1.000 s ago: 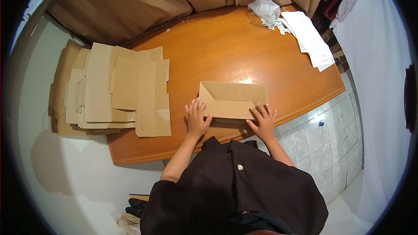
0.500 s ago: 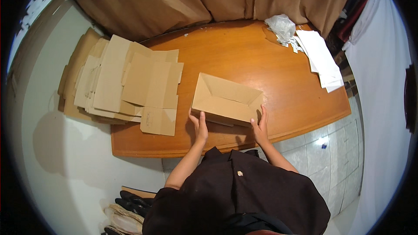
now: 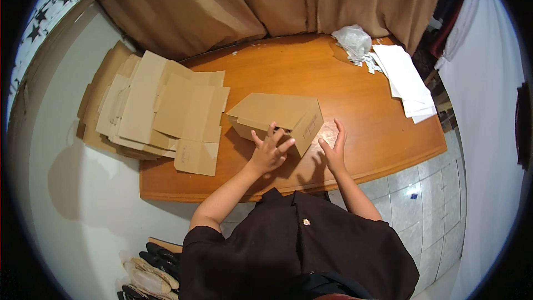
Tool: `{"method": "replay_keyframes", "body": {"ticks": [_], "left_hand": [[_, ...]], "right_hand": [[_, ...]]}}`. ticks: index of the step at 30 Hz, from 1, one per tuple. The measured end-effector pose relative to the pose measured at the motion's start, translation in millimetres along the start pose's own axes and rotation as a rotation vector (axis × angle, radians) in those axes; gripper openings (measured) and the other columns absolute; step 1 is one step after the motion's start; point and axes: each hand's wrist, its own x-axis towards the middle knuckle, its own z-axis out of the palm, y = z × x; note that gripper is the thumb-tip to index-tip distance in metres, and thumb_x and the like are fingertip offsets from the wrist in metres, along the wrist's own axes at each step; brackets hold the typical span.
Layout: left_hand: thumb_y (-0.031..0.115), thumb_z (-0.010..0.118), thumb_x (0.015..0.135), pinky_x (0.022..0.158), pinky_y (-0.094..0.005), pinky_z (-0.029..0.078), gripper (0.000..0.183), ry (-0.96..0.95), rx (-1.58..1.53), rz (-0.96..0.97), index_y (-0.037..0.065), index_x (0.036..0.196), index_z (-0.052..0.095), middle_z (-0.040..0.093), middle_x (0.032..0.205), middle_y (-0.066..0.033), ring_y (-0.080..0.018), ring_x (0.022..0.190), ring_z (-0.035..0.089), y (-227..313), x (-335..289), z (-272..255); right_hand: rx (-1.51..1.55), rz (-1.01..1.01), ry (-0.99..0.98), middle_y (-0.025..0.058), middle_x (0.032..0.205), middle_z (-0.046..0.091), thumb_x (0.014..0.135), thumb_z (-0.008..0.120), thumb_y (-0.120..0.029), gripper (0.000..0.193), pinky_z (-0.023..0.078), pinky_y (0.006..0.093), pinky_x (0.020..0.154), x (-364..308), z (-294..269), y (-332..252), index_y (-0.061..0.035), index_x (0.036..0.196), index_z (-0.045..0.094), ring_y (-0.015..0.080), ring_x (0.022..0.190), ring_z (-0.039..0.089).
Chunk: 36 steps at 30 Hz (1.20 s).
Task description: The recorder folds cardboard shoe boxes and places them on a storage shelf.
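Note:
A brown cardboard box [image 3: 272,108] sits on the wooden table in front of me, a flat panel uppermost and its inside hidden. Small dark print marks its right end. My left hand [image 3: 269,153] is open, fingers spread in front of the box's near side; whether the fingertips touch it I cannot tell. A small dark gap shows at the box's near upper edge, just behind those fingers. My right hand [image 3: 335,153] is open too, thumb and fingers apart, held off the box's right end with nothing in it.
Flattened cardboard boxes [image 3: 139,100] are stacked on the left of the wooden table [image 3: 383,139], against the wall. At the far right lie a clear plastic bag [image 3: 353,41] and white paper sheets [image 3: 402,78]. A brown curtain [image 3: 277,0] hangs behind.
The box showed its open inside and was between both hands; now a flat panel faces up and the box sits turned. Both hands have let go, the left shifting right across its front.

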Motion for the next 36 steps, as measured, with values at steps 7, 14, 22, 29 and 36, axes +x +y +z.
{"method": "replay_keyframes", "body": {"ticks": [7, 14, 22, 29, 36], "left_hand": [[0.019, 0.062, 0.073, 0.101, -0.057, -0.017, 0.065, -0.09, 0.249, 0.249, 0.033, 0.133, 0.041, 0.041, 0.135, -0.001, -0.0234, 0.139, 0.019, 21.9, -18.6, 49.2], [0.034, 0.062, 0.078, 0.104, -0.0552, -0.013, 0.055, 0.017, 0.077, 0.213, 0.026, 0.13, 0.046, 0.036, 0.144, -0.0034, -0.0232, 0.14, 0.019, 34.6, -14.3, 58.9], [0.035, 0.059, 0.078, 0.105, -0.0494, 0.002, 0.053, 0.086, 0.094, -0.155, 0.019, 0.127, 0.048, 0.044, 0.136, -0.0053, -0.0238, 0.13, 0.035, -4.1, -33.4, 37.4], [0.02, 0.053, 0.085, 0.105, -0.0472, 0.018, 0.052, 0.354, 0.044, -0.631, 0.01, 0.134, 0.04, 0.043, 0.135, -0.0127, -0.0284, 0.129, 0.036, -54.7, -27.4, 13.4], [0.027, 0.046, 0.095, 0.102, -0.0327, 0.031, 0.053, 0.204, -0.8, -1.179, 0.004, 0.141, 0.03, 0.043, 0.135, -0.0182, -0.0246, 0.125, 0.041, -102.6, -39.1, 21.0]], "right_hand": [[-0.479, -0.172, -0.211, 0.0155, 0.131, 0.038, 0.074, 0.065, -0.022, 0.054, 0.014, 0.0511, 0.106, 24.6, -34.0, -10.0, -0.0161, 0.124, 0.047, 0.0353, 0.129, 0.027], [-0.538, -0.165, -0.314, 0.0004, 0.123, 0.054, 0.086, 0.058, -0.025, 0.021, 0.004, 0.0649, 0.103, 50.0, -28.1, 7.0, -0.0241, 0.105, 0.065, 0.0258, 0.132, 0.033], [-0.15, 0.115, -0.046, 0.0105, 0.108, 0.062, 0.089, 0.055, -0.023, 0.021, 0.028, 0.049, 0.098, 92.9, -29.7, 42.8, -0.0056, 0.097, 0.065, 0.0254, 0.115, 0.049], [-0.27, 0.199, 0.168, 0.0219, 0.119, 0.047, 0.074, 0.06, -0.013, 0.058, 0.039, 0.042, 0.093, 97.2, -18.3, 66.7, -0.0036, 0.127, 0.037, 0.0341, 0.113, 0.047], [-0.125, 0.32, 0.026, 0.0246, 0.128, 0.038, 0.076, 0.06, -0.011, 0.07, 0.036, 0.0412, 0.099, 37.3, -9.4, 66.0, -0.0024, 0.136, 0.026, 0.0335, 0.117, 0.043]]}}
